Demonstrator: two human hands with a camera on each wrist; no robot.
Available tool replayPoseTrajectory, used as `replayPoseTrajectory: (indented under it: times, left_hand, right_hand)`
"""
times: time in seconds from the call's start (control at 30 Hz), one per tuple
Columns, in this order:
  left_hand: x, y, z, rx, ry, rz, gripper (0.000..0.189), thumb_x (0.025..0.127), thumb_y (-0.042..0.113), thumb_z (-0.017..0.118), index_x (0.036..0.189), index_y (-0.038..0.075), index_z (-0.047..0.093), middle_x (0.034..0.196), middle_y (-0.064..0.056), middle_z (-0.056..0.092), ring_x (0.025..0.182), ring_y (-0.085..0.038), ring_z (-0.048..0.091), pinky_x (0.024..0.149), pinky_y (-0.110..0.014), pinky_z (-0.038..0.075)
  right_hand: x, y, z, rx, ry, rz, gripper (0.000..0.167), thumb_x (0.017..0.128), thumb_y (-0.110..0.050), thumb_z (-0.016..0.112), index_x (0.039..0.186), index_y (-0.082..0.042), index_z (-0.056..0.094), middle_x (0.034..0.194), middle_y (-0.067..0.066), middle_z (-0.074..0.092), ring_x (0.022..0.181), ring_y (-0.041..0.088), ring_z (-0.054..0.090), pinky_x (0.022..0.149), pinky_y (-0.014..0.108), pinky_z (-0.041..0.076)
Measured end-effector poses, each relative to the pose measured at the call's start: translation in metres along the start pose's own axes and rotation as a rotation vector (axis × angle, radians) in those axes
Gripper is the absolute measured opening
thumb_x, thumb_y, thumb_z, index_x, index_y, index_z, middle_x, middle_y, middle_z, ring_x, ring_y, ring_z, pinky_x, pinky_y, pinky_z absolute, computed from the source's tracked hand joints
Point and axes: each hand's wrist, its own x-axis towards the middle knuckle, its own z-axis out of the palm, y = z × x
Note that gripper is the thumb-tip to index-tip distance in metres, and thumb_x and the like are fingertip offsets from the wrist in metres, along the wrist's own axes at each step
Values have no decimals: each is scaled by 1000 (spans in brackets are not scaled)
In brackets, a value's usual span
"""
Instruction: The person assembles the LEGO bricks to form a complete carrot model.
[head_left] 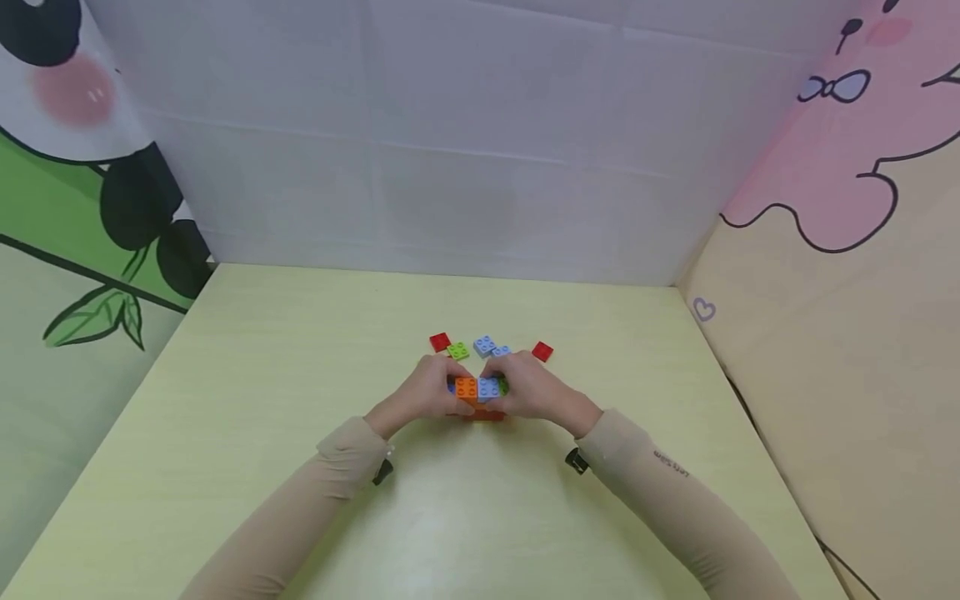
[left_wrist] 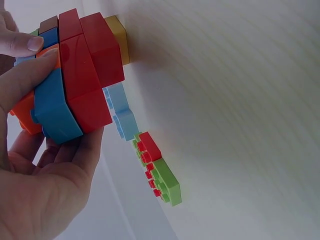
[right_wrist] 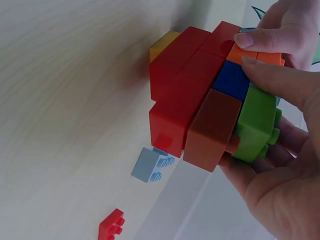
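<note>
Both hands hold one stack of building blocks between them. In the head view its top has an orange block (head_left: 466, 388) beside a light blue block (head_left: 488, 388). My left hand (head_left: 433, 387) grips the left side, thumb on the near face and fingers around a blue block (left_wrist: 57, 107). From the right, my right hand (head_left: 528, 385) grips it with its thumb across a dark blue block (right_wrist: 231, 80) and fingers behind a green block (right_wrist: 256, 122). Red blocks (right_wrist: 182, 80), a brown block (right_wrist: 212, 130) and a yellow block (right_wrist: 161, 46) form the lower part.
Behind the hands lie loose blocks: a red one (head_left: 440, 342), a green one (head_left: 458, 351), light blue ones (head_left: 484, 345) and another red one (head_left: 542, 351) to the right. A pale wall (head_left: 480, 208) borders the table's (head_left: 480, 517) far edge, with printed panels at both sides.
</note>
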Motion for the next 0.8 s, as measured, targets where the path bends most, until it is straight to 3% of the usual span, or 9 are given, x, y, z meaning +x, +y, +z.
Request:
replayPoseTrajectory:
  times: [0.4, 0.57, 0.8]
  left_hand:
    - [-4, 5, -2, 21, 3, -23, 31, 68, 19, 88, 95, 14, 74, 89, 6, 61, 91, -19, 48, 79, -34, 41]
    - [-5, 4, -2, 29, 8, -20, 32, 68, 20, 88, 96, 14, 74, 90, 5, 60, 92, -20, 47, 80, -36, 40]
    - [-4, -1, 0, 30, 14, 2, 32, 69, 20, 87, 97, 15, 73, 92, 6, 60, 91, -19, 48, 80, -36, 40]
  right_hand:
    - [0, 2, 0, 6, -16, 23, 34, 78, -28, 81, 107, -15, 68, 100, -5, 63, 94, 16, 51, 78, 25, 46]
    - [0, 7, 4, 67, -1, 30, 33, 77, -28, 81, 105, -17, 68, 98, -8, 63, 94, 15, 52, 78, 26, 46]
    - [-2, 21, 19, 212, 79, 39, 32, 75, -32, 82, 103, -21, 69, 99, -11, 62, 96, 15, 53, 80, 29, 47]
